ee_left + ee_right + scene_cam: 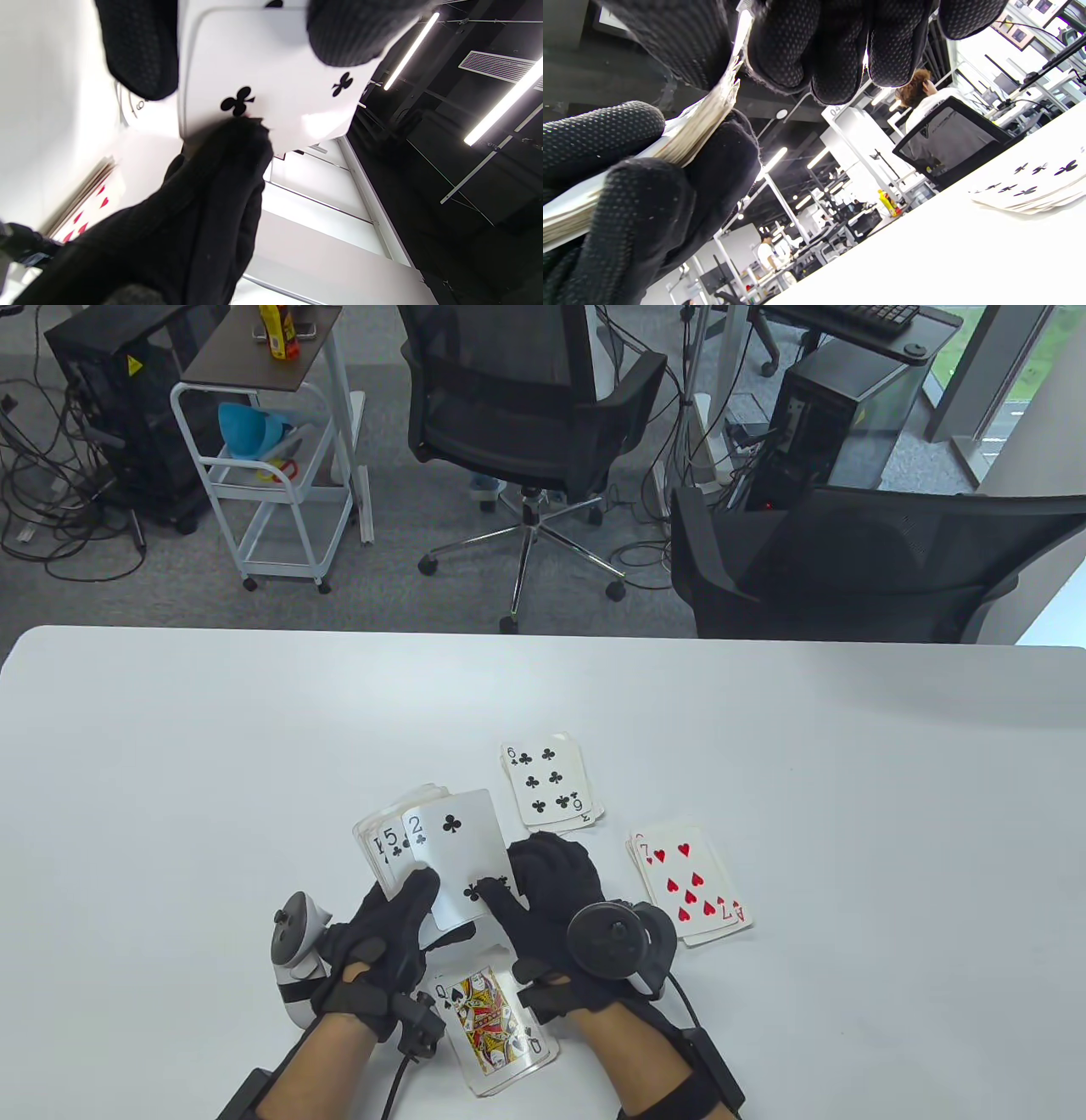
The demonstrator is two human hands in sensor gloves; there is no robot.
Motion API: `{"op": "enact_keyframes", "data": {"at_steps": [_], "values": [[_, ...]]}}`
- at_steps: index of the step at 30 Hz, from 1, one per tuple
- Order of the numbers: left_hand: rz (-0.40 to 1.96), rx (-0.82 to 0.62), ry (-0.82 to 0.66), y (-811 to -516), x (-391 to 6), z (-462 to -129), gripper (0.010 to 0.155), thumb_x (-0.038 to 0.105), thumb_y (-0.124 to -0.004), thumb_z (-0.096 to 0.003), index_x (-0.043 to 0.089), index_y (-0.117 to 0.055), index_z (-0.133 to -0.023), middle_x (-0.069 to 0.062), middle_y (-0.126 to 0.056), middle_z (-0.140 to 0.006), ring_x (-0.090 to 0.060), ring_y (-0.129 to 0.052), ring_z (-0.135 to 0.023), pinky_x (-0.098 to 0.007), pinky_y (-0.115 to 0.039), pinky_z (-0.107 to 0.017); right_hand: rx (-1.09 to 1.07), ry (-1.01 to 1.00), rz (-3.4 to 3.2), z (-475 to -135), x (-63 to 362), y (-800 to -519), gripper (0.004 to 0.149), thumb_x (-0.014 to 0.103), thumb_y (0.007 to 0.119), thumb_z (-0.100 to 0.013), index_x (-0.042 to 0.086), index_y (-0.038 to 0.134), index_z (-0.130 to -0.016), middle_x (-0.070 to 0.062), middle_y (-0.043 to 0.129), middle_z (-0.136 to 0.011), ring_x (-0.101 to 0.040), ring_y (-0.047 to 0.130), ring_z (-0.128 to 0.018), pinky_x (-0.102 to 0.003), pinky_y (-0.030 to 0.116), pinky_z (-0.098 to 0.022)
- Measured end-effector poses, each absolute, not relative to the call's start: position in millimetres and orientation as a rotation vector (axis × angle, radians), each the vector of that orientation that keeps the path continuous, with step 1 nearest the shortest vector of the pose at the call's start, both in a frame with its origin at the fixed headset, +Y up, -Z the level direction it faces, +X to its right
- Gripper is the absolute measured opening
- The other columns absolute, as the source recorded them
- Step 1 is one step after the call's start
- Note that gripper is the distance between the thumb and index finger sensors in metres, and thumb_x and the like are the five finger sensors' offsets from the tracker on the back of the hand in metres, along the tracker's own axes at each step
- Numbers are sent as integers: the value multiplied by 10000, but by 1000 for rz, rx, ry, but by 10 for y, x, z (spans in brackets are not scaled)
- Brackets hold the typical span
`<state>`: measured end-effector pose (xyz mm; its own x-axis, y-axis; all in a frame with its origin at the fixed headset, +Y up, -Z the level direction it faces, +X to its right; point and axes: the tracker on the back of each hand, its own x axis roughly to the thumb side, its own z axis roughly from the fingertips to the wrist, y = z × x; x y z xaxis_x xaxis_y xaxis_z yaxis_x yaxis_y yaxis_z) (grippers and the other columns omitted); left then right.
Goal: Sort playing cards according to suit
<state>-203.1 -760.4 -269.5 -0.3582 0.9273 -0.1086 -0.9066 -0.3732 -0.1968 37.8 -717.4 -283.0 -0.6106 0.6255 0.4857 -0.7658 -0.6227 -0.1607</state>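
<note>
Your left hand point(386, 937) grips the fanned deck point(399, 836) face up, thumb pressed across the near corner of the two of clubs point(458, 857) so the stack stays spread and the next indices, a five among them, can be read. Your right hand point(551, 891) pinches the right edge of that top card, thumb on its face beside the lower pip and fingers curled behind it; the right wrist view shows the card edges wedged between the gloved fingers. That hold looks made for sliding one card free of the fan.

Three face-up piles lie on the white surface point(212, 746). The clubs pile point(550, 785), six on top, sits just beyond your right hand. The hearts pile point(691, 891), seven on top, lies to its right. A pile topped by the queen of spades point(496, 1022) rests between your wrists, near the edge. Keeping each suit apart and face up lets you match at a glance.

I'd judge the two belongs on the six of clubs, a short reach forward. Watch that the five does not drag along with it.
</note>
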Motion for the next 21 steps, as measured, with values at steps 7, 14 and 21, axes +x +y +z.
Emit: {"op": "enact_keyframes", "data": {"at_steps": [7, 14, 21], "values": [[1941, -191, -70, -7603, -2085, -2695, 551, 490, -786, -579, 259, -616, -1051, -7, -795, -1018, -299, -907, -871, -412, -904, -553, 524, -340, 2244, -2872, 359, -7234, 476, 443, 773, -561, 75, 776, -863, -199, 722, -986, -503, 624, -956, -723, 457, -670], [1912, -189, -60, -7607, -2115, -2704, 555, 489, -786, -580, 261, -609, -1054, -8, -785, -1025, -306, -892, -881, -415, -896, -557, 501, -371, 2286, -2869, 338, -7208, 402, 360, 782, -560, 78, 789, -847, -190, 740, -975, -497, 634, -957, -727, 452, -672], [1942, -176, -76, -7551, -2121, -2718, 551, 491, -777, -582, 257, -611, -1053, -13, -791, -1018, -304, -904, -869, -410, -902, -548, 199, -371, 2341, -3112, 713, -7100, 399, 317, 751, -575, 63, 774, -882, -205, 699, -1009, -516, 576, -978, -738, 417, -672]]}}
